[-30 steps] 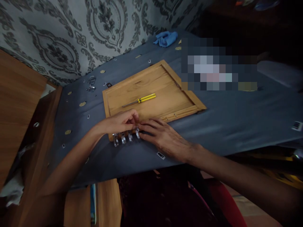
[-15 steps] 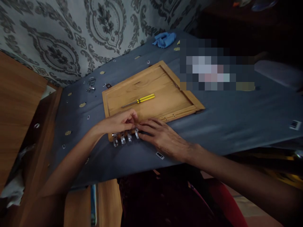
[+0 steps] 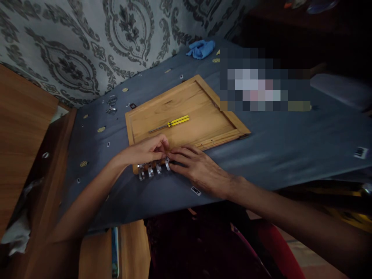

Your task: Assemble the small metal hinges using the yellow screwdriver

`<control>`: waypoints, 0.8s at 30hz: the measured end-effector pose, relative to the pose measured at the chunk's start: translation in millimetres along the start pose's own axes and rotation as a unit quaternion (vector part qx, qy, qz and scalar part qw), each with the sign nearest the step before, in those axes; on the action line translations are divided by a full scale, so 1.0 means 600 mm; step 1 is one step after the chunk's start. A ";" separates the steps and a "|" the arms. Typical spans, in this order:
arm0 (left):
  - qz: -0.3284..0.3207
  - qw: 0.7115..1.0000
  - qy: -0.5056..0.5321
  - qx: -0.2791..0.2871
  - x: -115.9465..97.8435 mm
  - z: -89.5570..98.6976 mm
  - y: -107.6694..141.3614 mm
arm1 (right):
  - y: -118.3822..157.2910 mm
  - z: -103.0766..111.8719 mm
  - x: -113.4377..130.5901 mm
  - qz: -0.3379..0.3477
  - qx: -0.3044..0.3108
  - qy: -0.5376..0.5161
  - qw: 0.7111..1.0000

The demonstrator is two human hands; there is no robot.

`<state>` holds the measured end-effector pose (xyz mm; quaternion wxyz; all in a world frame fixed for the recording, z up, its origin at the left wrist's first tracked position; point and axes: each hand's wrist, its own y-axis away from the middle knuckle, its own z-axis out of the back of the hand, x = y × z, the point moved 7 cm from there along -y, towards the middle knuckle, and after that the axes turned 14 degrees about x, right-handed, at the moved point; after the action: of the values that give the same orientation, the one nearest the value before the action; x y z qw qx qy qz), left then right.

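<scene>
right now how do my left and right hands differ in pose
The left hand is curled, its fingers bent inward, while the right hand has its fingers stretched out straighter. The left hand is mostly over the wooden panel; the right hand reaches across its near edge, wrist over the blue-grey tablecloth. Both are bare, their fingertips close together by the rightmost curved metal piece; what they pinch, if anything, is hidden.

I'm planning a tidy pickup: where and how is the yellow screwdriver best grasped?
Probably by its yellow handle, from above on the right: the screwdriver lies flat on the wooden panel, the thick handle toward the right, the thin shaft pointing left.
</scene>
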<state>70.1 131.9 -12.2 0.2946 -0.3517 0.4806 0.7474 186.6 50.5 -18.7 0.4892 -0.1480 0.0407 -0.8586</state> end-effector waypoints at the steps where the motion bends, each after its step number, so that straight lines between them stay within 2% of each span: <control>1: -0.006 1.000 0.000 -0.002 0.000 0.001 0.000 | 0.000 0.000 0.000 -0.001 0.003 -0.002 1.000; 5: -0.023 1.000 0.012 -0.004 0.000 0.001 -0.001 | -0.001 -0.001 -0.001 -0.003 0.005 -0.009 1.000; 11: -0.002 1.000 0.008 0.003 0.010 -0.003 -0.005 | 0.000 0.001 0.000 0.004 -0.008 -0.004 1.000; 16: -0.015 1.000 -0.011 -0.011 -0.005 0.002 0.008 | 0.000 0.001 -0.001 0.000 0.002 -0.003 1.000; 18: -0.011 0.999 -0.028 -0.045 -0.012 0.005 0.024 | -0.001 0.002 0.000 -0.001 0.000 -0.004 1.000; 20: 0.001 0.994 -0.048 -0.102 -0.015 0.003 0.046 | -0.001 0.003 0.000 -0.001 -0.004 -0.007 1.000; 24: 0.017 0.963 -0.124 -0.238 -0.016 -0.028 0.092 | -0.001 0.002 0.000 0.001 -0.008 -0.014 1.000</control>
<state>36.7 95.3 18.8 0.2466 -0.3075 0.2542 0.8832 186.4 50.7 -17.7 0.4894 -0.1635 0.0407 -0.8557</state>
